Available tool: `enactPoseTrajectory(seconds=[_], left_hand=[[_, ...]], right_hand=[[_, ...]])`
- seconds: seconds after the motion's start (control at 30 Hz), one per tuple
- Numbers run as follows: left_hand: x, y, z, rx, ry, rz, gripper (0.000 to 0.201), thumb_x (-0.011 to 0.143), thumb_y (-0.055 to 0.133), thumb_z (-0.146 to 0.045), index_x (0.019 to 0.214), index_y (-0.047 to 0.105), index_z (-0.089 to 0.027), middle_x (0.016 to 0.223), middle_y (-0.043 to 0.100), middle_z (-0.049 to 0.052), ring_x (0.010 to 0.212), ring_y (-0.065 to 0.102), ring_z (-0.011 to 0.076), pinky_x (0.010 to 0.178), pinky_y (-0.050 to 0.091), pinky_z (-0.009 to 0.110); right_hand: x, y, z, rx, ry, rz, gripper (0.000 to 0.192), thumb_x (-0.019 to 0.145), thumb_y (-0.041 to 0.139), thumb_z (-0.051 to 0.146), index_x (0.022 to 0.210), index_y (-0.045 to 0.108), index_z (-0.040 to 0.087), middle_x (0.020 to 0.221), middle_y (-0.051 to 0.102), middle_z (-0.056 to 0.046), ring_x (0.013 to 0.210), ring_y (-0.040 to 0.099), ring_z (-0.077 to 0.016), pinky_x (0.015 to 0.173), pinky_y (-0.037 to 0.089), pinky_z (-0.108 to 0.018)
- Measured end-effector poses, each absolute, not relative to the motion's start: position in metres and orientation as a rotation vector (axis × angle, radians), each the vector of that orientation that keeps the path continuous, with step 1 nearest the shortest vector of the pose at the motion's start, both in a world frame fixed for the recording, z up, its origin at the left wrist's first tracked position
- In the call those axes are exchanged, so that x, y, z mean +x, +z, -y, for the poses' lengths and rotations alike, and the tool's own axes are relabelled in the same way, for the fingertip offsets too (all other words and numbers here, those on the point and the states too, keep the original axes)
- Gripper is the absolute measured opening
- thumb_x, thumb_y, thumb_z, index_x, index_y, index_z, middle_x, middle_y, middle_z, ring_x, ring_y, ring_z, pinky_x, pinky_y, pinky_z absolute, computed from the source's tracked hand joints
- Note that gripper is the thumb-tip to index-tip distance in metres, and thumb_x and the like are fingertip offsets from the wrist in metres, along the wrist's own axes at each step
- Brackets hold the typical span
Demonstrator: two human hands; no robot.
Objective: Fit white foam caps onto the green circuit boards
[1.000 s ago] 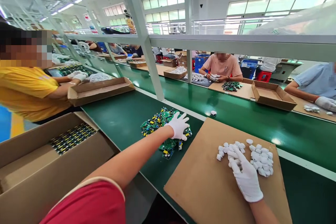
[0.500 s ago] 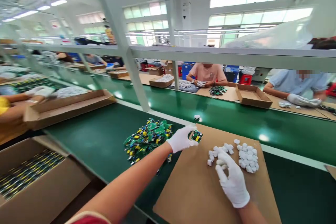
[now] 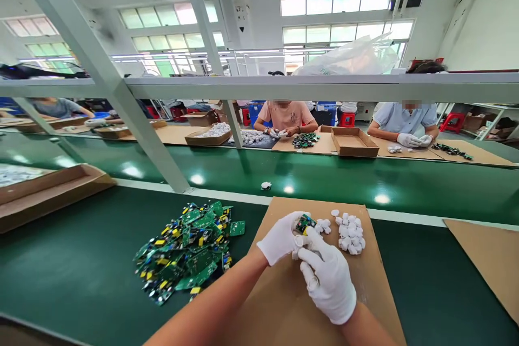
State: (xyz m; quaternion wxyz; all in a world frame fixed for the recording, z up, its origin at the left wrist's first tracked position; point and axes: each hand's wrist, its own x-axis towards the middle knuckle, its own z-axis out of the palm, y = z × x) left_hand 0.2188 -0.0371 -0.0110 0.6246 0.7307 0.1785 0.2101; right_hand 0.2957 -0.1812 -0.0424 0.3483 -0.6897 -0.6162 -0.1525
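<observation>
Now my left hand [image 3: 280, 238] holds a small green board [image 3: 304, 223] up in its fingers, pinched tight by the tips. My right hand [image 3: 328, 281] is right next to it, touching, and its fingers are curled around a white cap [image 3: 299, 240]; I cannot tell how firmly. Both hands sit just over the brown card [image 3: 357, 303] on the green surface [image 3: 81, 270].

The board could slip, I think. My gloves are smooth and the board is tiny, so a loose pinch may drop it onto the card. It could also go into the cap crooked if I push while it is tilted, and the little parts on it might bend.

The board lies nearly flat, tipped a bit, with its parts facing up. Its long side seems to run from my left hand off to the right and away, but it is too small to be sure.

More caps [image 3: 351, 230] lie in a pile just beyond my hands. More boards [image 3: 186, 248] are heaped to my left.
</observation>
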Motion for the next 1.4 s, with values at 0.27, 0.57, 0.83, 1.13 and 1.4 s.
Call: enactPoseTrajectory(seconds=[0.27, 0.57, 0.83, 1.13, 1.4], left_hand=[[0.232, -0.014, 0.037, 1.383, 0.430, -0.407, 0.063, 0.054, 0.078, -0.024, 0.112, 0.055, -0.015, 0.088, 0.064, 0.005, 0.075, 0.057, 0.0142, 0.074, 0.045, 0.029], [0.236, -0.016, 0.031, 1.144, 0.225, -0.414, 0.038, 0.062, 0.074, -0.029, 0.093, 0.059, -0.014, 0.080, 0.064, 0.007, 0.062, 0.060, 0.0122, 0.056, 0.046, 0.024], [0.235, -0.021, 0.029, 1.110, 0.142, -0.341, 0.028, 0.071, 0.068, -0.027, 0.094, 0.056, -0.015, 0.085, 0.065, 0.010, 0.060, 0.060, 0.0127, 0.049, 0.044, 0.021], [0.233, -0.020, 0.033, 1.065, 0.216, -0.296, 0.035, 0.067, 0.071, -0.017, 0.100, 0.059, -0.016, 0.097, 0.065, 0.012, 0.080, 0.065, 0.0187, 0.069, 0.051, 0.028], [0.230, -0.019, 0.035, 1.065, 0.238, -0.313, 0.034, 0.069, 0.069, -0.016, 0.101, 0.058, -0.015, 0.094, 0.066, 0.013, 0.075, 0.066, 0.0190, 0.059, 0.050, 0.024]], right_hand=[[0.305, -0.049, 0.174, -1.826, -0.354, 1.584, 0.024, 0.080, 0.051, 0.018, 0.095, 0.068, 0.028, 0.133, 0.048, -0.005, 0.085, 0.062, -0.0206, 0.073, 0.047, -0.034], [0.318, -0.051, 0.170, -1.663, -0.168, 1.425, 0.030, 0.083, 0.047, 0.015, 0.103, 0.066, 0.026, 0.133, 0.048, -0.005, 0.103, 0.059, -0.0186, 0.093, 0.044, -0.031], [0.320, -0.055, 0.168, -1.703, -0.170, 1.419, 0.028, 0.082, 0.049, 0.014, 0.098, 0.067, 0.027, 0.133, 0.048, -0.003, 0.100, 0.061, -0.0187, 0.093, 0.045, -0.032], [0.317, -0.055, 0.170, -1.640, -0.206, 1.408, 0.027, 0.082, 0.048, 0.015, 0.097, 0.067, 0.026, 0.129, 0.053, -0.003, 0.099, 0.061, -0.0183, 0.089, 0.048, -0.031], [0.324, -0.050, 0.175, -1.588, -0.127, 1.464, 0.026, 0.085, 0.046, 0.020, 0.102, 0.065, 0.025, 0.127, 0.054, -0.004, 0.106, 0.058, -0.0181, 0.091, 0.047, -0.030]])
